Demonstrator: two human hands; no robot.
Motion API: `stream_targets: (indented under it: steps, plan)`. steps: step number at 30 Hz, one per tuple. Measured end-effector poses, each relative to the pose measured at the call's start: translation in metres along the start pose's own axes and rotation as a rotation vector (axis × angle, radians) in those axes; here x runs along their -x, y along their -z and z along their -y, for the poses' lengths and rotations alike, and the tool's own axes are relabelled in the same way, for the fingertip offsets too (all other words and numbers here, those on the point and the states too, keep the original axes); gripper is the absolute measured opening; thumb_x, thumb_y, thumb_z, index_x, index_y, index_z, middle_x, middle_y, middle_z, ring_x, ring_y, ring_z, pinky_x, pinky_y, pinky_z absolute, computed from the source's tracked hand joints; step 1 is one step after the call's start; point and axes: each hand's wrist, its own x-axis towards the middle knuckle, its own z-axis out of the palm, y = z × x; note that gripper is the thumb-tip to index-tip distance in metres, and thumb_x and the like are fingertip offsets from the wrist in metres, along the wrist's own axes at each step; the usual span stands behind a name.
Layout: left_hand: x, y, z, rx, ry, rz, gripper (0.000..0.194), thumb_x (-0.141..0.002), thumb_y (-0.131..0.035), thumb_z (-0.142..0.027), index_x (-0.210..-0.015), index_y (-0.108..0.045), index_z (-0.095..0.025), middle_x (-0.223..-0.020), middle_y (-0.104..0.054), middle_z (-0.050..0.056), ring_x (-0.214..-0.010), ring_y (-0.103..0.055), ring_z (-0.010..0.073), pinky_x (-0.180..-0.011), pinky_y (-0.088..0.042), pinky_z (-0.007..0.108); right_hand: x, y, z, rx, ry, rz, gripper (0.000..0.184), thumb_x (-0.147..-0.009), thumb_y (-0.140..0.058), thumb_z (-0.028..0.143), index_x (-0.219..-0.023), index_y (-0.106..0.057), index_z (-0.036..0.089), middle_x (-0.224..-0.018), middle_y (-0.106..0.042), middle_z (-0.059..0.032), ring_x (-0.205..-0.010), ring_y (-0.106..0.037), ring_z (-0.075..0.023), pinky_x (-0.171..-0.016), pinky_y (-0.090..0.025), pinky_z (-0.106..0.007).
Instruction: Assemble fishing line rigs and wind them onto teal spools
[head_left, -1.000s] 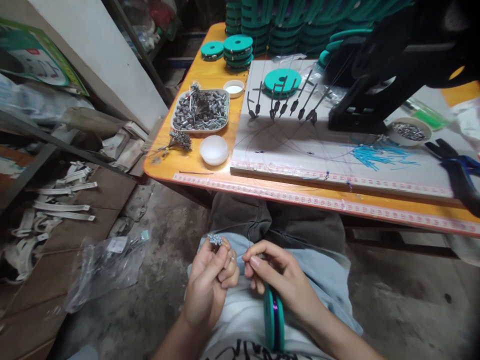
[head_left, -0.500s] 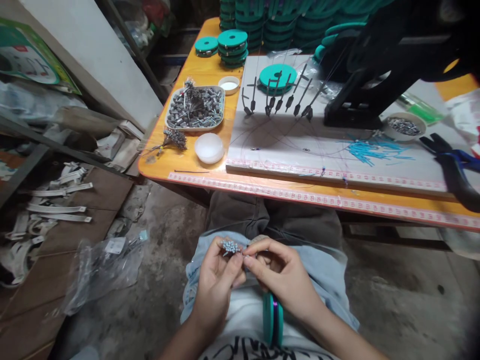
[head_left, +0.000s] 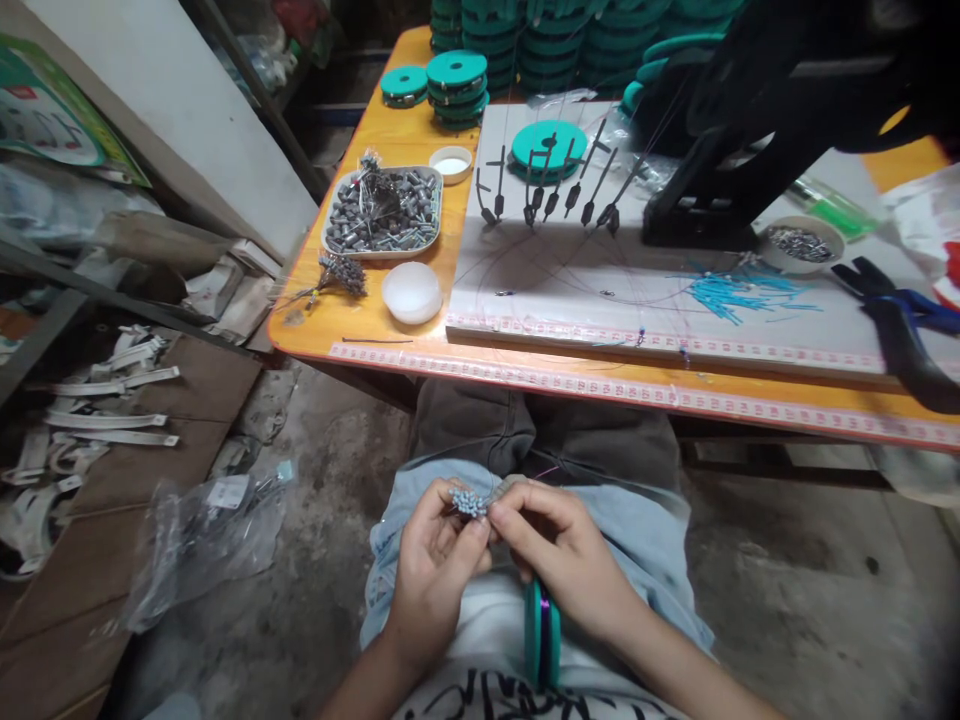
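Over my lap, my left hand is closed around a small bunch of blue-grey bead-tipped pieces, its thumb pressed on the near side. My right hand meets it from the right, thumb and forefinger pinched together at the edge of the bunch. Whatever lies between those two fingertips is too small to make out. A short bit of purple line shows just above the right knuckles. Below the right hand, a green spool wound with purple line stands on edge against my shirt.
Ahead is an orange table with a measuring tape along its edge. On it are a tray of grey weights, a white cup, a white board, blue strips, pliers, a black stand and stacked green spools.
Both hands and the bunch have shifted slightly to the right, still together. The right fingertips sit closer to the bunch, and purple line now shows above the right hand. The view has tilted slightly.
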Motion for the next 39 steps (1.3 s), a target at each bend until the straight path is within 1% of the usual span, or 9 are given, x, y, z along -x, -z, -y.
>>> stream_targets:
  steps: [3, 9, 12, 17, 21, 24, 30, 35, 39]
  plan:
    - [-0.0007, -0.0035, -0.0031, 0.065, 0.025, 0.013, 0.02, -0.085, -0.072, -0.031, -0.082, -0.057, -0.018, -0.068, -0.05, -0.003, -0.057, -0.038, 0.0053, -0.048, -0.03, 0.012, 0.0017, 0.0006, -0.0016, -0.018, 0.006, 0.027, 0.047, -0.097, -0.051, 0.05, -0.069, -0.062, 0.015, -0.069, -0.056, -0.0022, -0.05, -0.048, -0.0072, -0.046, -0.036, -0.02]
    - [-0.0032, -0.0076, -0.0055, 0.147, 0.03, -0.021, 0.019, -0.083, -0.074, -0.028, -0.084, -0.058, -0.017, -0.07, -0.05, -0.004, -0.054, -0.032, 0.0035, -0.046, -0.028, 0.012, 0.004, -0.0023, -0.0013, -0.096, -0.04, -0.061, 0.027, -0.087, -0.068, 0.042, -0.088, -0.059, 0.017, -0.063, -0.045, 0.0045, -0.049, -0.034, -0.0065, -0.046, -0.027, -0.021]
    - [-0.0025, -0.0072, -0.0039, 0.149, 0.031, -0.011, 0.019, -0.084, -0.073, -0.026, -0.083, -0.057, -0.017, -0.07, -0.046, -0.005, -0.054, -0.032, 0.0041, -0.046, -0.029, 0.013, 0.0023, -0.0031, 0.0015, -0.057, -0.036, -0.081, 0.025, -0.087, -0.067, 0.04, -0.082, -0.062, 0.017, -0.062, -0.048, 0.0032, -0.05, -0.036, -0.007, -0.047, -0.028, -0.021]
    - [-0.002, -0.0061, -0.0029, 0.055, -0.015, 0.061, 0.022, -0.085, -0.07, -0.027, -0.076, -0.052, -0.019, -0.076, -0.046, -0.002, -0.063, -0.042, 0.0087, -0.054, -0.038, 0.019, -0.0013, 0.0002, 0.0043, -0.114, -0.045, 0.029, 0.037, -0.093, -0.058, 0.048, -0.072, -0.058, 0.017, -0.066, -0.063, -0.0024, -0.048, -0.047, -0.0084, -0.046, -0.034, -0.022]
    - [-0.0033, -0.0073, -0.006, 0.056, -0.035, 0.053, 0.018, -0.087, -0.067, -0.025, -0.076, -0.054, -0.019, -0.075, -0.045, -0.002, -0.063, -0.042, 0.0089, -0.056, -0.038, 0.02, 0.0002, 0.0016, 0.0031, -0.105, -0.054, 0.014, 0.032, -0.09, -0.063, 0.048, -0.08, -0.058, 0.018, -0.056, -0.054, 0.0018, -0.048, -0.041, -0.0094, -0.046, -0.032, -0.022]
    - [-0.0048, -0.0087, -0.0077, 0.097, -0.033, 0.027, 0.018, -0.086, -0.067, -0.024, -0.075, -0.054, -0.019, -0.075, -0.045, -0.002, -0.063, -0.041, 0.0092, -0.054, -0.038, 0.02, 0.0025, 0.001, 0.0035, -0.079, -0.031, -0.063, 0.026, -0.086, -0.069, 0.042, -0.09, -0.059, 0.018, -0.061, -0.051, 0.003, -0.048, -0.037, -0.0084, -0.047, -0.029, -0.023]
    - [-0.0067, -0.0097, -0.0058, 0.138, -0.017, 0.015, 0.018, -0.085, -0.069, -0.024, -0.076, -0.054, -0.019, -0.075, -0.045, -0.002, -0.062, -0.039, 0.0088, -0.053, -0.037, 0.018, 0.0027, -0.001, 0.0042, 0.038, -0.012, -0.105, 0.023, -0.09, -0.063, 0.04, -0.085, -0.064, 0.018, -0.064, -0.06, -0.0015, -0.051, -0.051, -0.012, -0.05, -0.037, -0.025]
    - [-0.0042, -0.0096, -0.0017, 0.125, -0.029, 0.036, 0.021, -0.085, -0.069, -0.024, -0.075, -0.052, -0.019, -0.074, -0.044, -0.003, -0.061, -0.04, 0.0083, -0.054, -0.037, 0.02, 0.0017, -0.0012, 0.0013, -0.012, 0.004, -0.026, 0.027, -0.094, -0.059, 0.042, -0.081, -0.059, 0.019, -0.064, -0.066, -0.0023, -0.057, -0.062, -0.0145, -0.054, -0.043, -0.025]
    - [-0.0039, -0.009, -0.0011, 0.093, -0.038, 0.036, 0.02, -0.086, -0.069, -0.025, -0.076, -0.053, -0.019, -0.075, -0.046, -0.003, -0.061, -0.043, 0.008, -0.055, -0.038, 0.02, 0.0018, 0.0009, 0.0006, 0.023, 0.062, 0.012, 0.033, -0.097, -0.056, 0.039, -0.073, -0.062, 0.017, -0.067, -0.069, -0.0035, -0.059, -0.06, -0.0124, -0.056, -0.044, -0.023]
